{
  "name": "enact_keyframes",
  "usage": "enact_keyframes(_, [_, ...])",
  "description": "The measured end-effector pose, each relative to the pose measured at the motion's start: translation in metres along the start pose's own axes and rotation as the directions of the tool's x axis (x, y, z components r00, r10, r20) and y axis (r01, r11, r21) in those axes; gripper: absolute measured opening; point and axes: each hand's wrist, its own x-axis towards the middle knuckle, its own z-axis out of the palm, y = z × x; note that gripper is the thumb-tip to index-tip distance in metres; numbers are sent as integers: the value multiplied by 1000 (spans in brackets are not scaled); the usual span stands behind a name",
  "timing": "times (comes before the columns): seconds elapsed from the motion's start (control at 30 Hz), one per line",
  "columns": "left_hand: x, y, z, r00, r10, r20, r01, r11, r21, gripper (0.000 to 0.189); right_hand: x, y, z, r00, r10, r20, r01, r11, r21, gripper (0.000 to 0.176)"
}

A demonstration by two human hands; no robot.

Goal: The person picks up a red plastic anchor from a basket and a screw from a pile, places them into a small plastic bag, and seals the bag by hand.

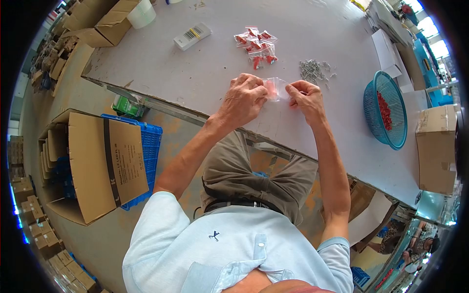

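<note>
Above the near edge of the table, my left hand (243, 100) pinches one side of a small clear plastic bag (279, 88). A pinkish-red patch shows through the bag near my left fingertips; I cannot make out whether it is contents or print. The fingers of my right hand (308, 101) are closed on the bag's other side. Just beyond my hands lies a heap of filled clear bags (255, 45) with red pieces inside. A loose pile of small metal screws (313, 71) sits beyond my right hand.
At the right a blue plastic basket (367, 113) holds red pieces (384, 111), beside a cardboard box (436, 151). A white box with a label (192, 36) lies at the far left. An open carton (95, 166) and a blue crate (151, 154) stand left below the table.
</note>
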Motion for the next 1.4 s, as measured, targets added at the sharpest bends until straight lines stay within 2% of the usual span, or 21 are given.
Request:
enact_keyframes(0.13, [3,3,-3,997,70,-15,-68,994,81,20,-12,1,-16,999,28,-29,-23,986,167,14])
enact_keyframes(0.2, [6,13,-4,972,164,-166,-136,976,168,29,-23,-1,-18,996,55,-69,-30,943,330,15])
enact_keyframes(0.23, [7,19,-2,971,176,-162,-150,975,163,29,-29,-3,-18,995,54,-83,-23,943,333,15])
enact_keyframes(0.3, [9,35,7,948,273,-164,-258,960,109,39,-40,-5,-21,987,149,-52,-107,872,478,17])
enact_keyframes(0.43, [22,67,36,914,360,-189,-355,933,62,41,-55,10,-36,993,114,-39,-77,847,527,22])
enact_keyframes(0.6, [39,77,67,864,456,-213,-453,889,66,32,-75,9,-48,989,146,-28,-101,797,595,26])
enact_keyframes(0.67, [43,80,77,910,295,-291,-338,935,-109,23,-82,14,-57,989,131,-69,-66,807,587,24])
enact_keyframes(0.7, [46,87,77,909,303,-287,-345,932,-110,23,-83,16,-62,989,111,-96,-36,820,571,24])
enact_keyframes(0.73, [47,97,75,991,-34,-129,-25,905,-424,19,-82,19,-65,989,108,-102,-30,817,575,24])
enact_keyframes(0.77, [47,102,73,941,-315,127,321,706,-631,15,-80,23,-66,931,-80,-355,183,947,265,24])
enact_keyframes(0.8, [48,101,76,941,-311,131,322,709,-628,15,-80,24,-67,797,-321,-511,310,944,-110,28])
enact_keyframes(0.87, [48,99,84,833,-351,428,513,201,-834,14,-84,24,-71,833,-329,-446,331,941,-77,27])
enact_keyframes(0.9, [48,101,86,832,-345,434,518,204,-831,14,-86,23,-73,861,-340,-377,349,936,-47,27])
enact_keyframes(0.93, [47,102,88,823,-327,464,527,138,-839,14,-88,25,-76,858,-338,-387,348,936,-46,27])
enact_keyframes(0.97, [48,104,90,814,-307,493,536,71,-841,14,-91,27,-80,902,-299,-312,341,935,91,23])
enact_keyframes(1.0, [48,105,92,812,-303,499,541,71,-838,14,-94,29,-83,937,-267,-225,317,921,226,19])
enact_keyframes(1.2, [48,103,97,816,-226,533,562,89,-822,16,-100,33,-90,951,-200,-237,251,945,209,14])
enact_keyframes(1.27, [50,101,100,825,-215,522,561,212,-800,14,-101,31,-95,959,-182,-218,225,955,191,14])
enact_keyframes(1.3, [52,102,100,825,-213,523,562,212,-799,14,-101,30,-97,966,-165,-197,200,965,171,13])
enact_keyframes(1.37, [55,103,101,831,-234,505,555,415,-721,9,-100,33,-98,964,-169,-206,204,966,159,13])
enact_keyframes(1.4, [57,103,100,830,-235,506,557,414,-720,9,-99,32,-99,961,-176,-213,209,967,146,13])
